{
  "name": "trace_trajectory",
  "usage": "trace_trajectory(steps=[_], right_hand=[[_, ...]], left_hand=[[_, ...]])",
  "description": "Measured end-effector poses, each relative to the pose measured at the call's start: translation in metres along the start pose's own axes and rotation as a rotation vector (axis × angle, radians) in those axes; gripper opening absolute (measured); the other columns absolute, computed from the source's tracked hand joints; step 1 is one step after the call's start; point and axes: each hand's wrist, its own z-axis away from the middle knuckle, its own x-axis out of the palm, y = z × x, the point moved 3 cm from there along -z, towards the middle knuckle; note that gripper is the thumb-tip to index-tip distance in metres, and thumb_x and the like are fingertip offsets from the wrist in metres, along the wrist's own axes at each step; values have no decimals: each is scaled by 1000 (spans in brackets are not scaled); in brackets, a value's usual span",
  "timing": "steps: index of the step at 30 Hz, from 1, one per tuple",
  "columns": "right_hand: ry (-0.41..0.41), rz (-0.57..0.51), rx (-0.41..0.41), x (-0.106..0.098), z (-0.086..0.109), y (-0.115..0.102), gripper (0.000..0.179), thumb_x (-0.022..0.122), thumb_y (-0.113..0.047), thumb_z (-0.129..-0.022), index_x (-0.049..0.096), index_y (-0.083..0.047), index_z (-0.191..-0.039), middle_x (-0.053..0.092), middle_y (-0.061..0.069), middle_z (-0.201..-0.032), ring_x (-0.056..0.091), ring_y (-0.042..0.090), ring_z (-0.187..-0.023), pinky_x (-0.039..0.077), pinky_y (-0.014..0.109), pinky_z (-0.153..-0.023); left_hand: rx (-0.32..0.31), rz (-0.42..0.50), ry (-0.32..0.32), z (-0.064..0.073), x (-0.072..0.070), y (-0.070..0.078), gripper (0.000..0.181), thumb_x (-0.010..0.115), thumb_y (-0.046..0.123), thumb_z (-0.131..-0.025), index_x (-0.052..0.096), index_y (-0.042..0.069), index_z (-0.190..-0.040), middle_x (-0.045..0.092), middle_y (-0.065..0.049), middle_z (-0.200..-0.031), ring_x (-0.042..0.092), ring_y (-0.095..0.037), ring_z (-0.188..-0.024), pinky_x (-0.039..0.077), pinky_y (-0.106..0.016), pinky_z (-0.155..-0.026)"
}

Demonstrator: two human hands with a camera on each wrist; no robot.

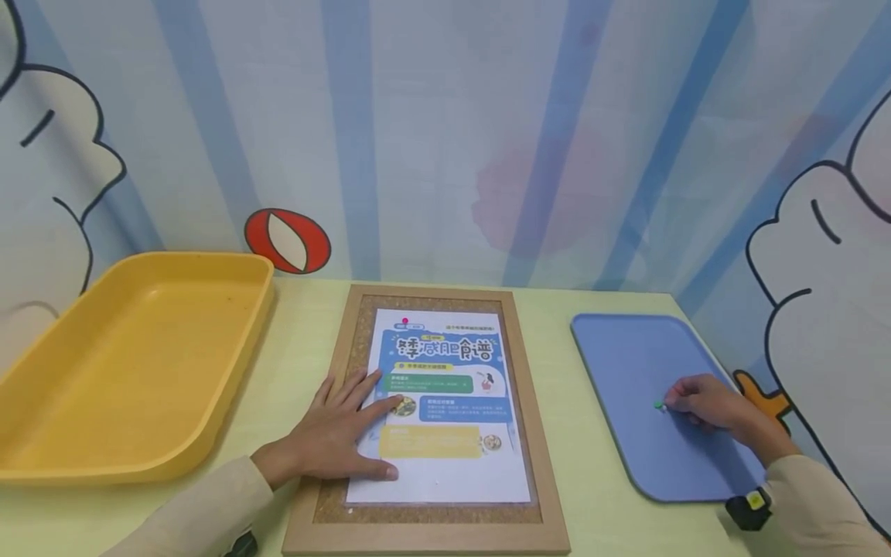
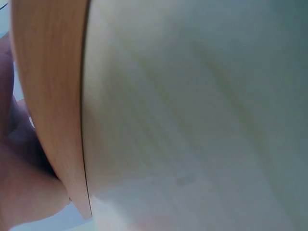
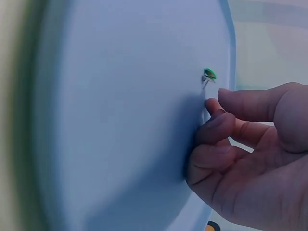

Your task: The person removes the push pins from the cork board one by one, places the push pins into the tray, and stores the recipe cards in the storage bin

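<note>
My left hand (image 1: 327,437) rests with fingers spread on the left side of a printed poster (image 1: 459,480), which lies on a wood-framed cork board (image 1: 539,433). A red pushpin (image 1: 405,320) sits at the poster's top left. Over a blue tray (image 1: 626,363), my right hand (image 1: 710,402) has curled fingers, with thumb and index tips close together. Just beyond those tips is a small green pushpin (image 3: 209,74) with a metal point; whether they touch it is unclear. In the left wrist view the hand is partly hidden behind the board's wooden edge (image 2: 53,96).
A deep yellow tray (image 1: 132,379) stands on the pale table (image 1: 299,340) left of the board. Behind the table rises a printed backdrop (image 1: 445,139) with blue stripes. A black wrist device (image 1: 749,510) is at the right sleeve, near the blue tray's front corner.
</note>
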Motion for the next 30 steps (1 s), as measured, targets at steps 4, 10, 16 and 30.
trace_trajectory(steps=[4,10,16,30], right_hand=[[11,14,-4,-8,-1,-6,16,53,-13,-99,61,1,-96,52,3,-80,51,20,-76,41,32,-63],[50,55,-119,-15,-11,-46,34,54,-20,-102,57,8,-120,62,26,-110,59,33,-97,52,41,-76],[38,23,-333,5,-24,-99,49,56,-27,-103,49,3,-141,59,28,-131,59,41,-118,55,52,-90],[75,203,-580,73,-63,-213,63,63,-29,-99,39,-9,-153,50,24,-148,49,45,-135,44,60,-106]], left_hand=[[-7,7,-12,-1,0,1,97,65,79,-73,43,27,-152,17,-15,-168,6,-42,-155,-2,-72,-117],[-21,16,-15,-2,-1,0,97,66,79,-73,43,27,-151,17,-15,-168,6,-42,-155,-3,-72,-117],[-14,11,-12,-1,-1,0,97,65,79,-73,43,27,-152,18,-15,-167,7,-42,-155,-1,-72,-117],[-29,5,-11,-1,2,-2,97,65,80,-72,44,29,-151,17,-13,-168,6,-41,-156,-2,-71,-118]])
